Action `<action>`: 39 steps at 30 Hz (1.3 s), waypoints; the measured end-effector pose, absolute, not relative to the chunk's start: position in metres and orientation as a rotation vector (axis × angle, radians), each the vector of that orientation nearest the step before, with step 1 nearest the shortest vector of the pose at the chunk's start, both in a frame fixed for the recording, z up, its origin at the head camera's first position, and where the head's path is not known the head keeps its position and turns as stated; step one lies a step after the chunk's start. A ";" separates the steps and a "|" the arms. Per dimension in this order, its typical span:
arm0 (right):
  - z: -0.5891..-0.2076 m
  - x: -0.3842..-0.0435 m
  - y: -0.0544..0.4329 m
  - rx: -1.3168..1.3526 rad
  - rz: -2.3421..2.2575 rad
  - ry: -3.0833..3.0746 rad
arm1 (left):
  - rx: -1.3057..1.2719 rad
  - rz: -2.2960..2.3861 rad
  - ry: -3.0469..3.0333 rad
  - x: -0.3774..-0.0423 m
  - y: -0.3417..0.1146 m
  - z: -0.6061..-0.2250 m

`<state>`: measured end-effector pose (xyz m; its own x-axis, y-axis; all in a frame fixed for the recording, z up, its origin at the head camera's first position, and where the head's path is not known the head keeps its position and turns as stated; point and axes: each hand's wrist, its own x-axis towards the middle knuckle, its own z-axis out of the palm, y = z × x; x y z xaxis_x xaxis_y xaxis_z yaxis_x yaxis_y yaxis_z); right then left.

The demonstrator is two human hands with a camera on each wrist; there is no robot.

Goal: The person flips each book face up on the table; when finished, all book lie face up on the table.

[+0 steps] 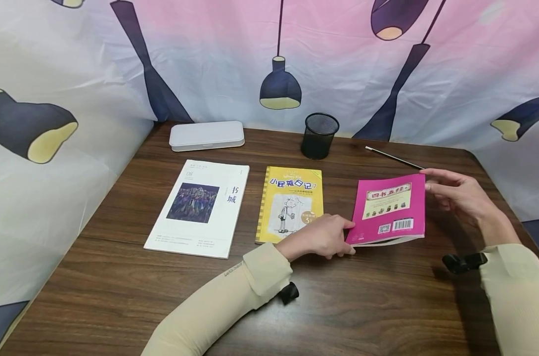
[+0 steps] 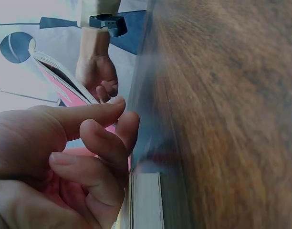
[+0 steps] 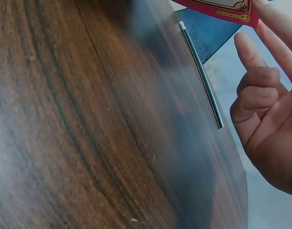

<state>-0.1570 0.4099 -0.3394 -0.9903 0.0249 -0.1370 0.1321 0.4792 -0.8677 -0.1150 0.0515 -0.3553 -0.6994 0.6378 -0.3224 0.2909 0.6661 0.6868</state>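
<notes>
A thin pink paperback book (image 1: 387,210) is held tilted above the right part of the table, its back cover with a barcode facing up. My left hand (image 1: 327,236) pinches its near left corner between thumb and fingers. At the far right corner, my right hand (image 1: 463,198) grips the edge with thumb and forefinger. The pages gape slightly along the near edge, seen in the left wrist view (image 2: 65,78). Beneath my left wrist lies a yellow book (image 1: 291,198), partly covered by that hand. The right wrist view shows the pink book's corner (image 3: 227,10) off the table.
A white magazine (image 1: 198,210) lies at the left of the wooden table (image 1: 340,316). Behind stand a white pencil case (image 1: 207,135) and a black mesh pen cup (image 1: 320,136). A pencil (image 1: 394,157) lies near the back right. A lamp-patterned cloth (image 1: 234,64) hangs behind.
</notes>
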 end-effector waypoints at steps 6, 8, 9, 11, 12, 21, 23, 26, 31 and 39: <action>-0.334 -0.158 0.402 0.123 -1.809 2.469 | 0.738 0.978 2.248 -0.118 0.040 -0.357; -0.333 -0.159 0.400 0.103 -1.899 2.403 | 0.748 0.998 2.244 -0.119 0.037 -0.357; -0.332 -0.159 0.399 0.091 -1.941 2.369 | 0.759 1.001 2.247 -0.119 0.036 -0.358; -0.331 -0.160 0.397 0.061 -1.988 2.338 | 0.766 1.013 2.244 -0.119 0.034 -0.358; -0.331 -0.161 0.397 0.034 -2.017 2.311 | 0.768 1.018 2.241 -0.119 0.033 -0.358; -0.331 -0.160 0.396 -0.050 -2.159 2.183 | 0.770 1.064 2.225 -0.119 0.027 -0.358; -0.330 -0.161 0.394 -0.035 -2.159 2.191 | 0.763 1.074 2.227 -0.119 0.026 -0.357; -0.326 -0.162 0.392 0.004 -2.147 2.215 | 0.745 1.089 2.228 -0.119 0.025 -0.357; -0.322 -0.163 0.390 0.054 -2.146 2.233 | 0.733 1.123 2.221 -0.119 0.022 -0.354; -0.325 -0.163 0.388 -0.085 -2.252 2.162 | 0.730 1.207 2.160 -0.120 0.018 -0.351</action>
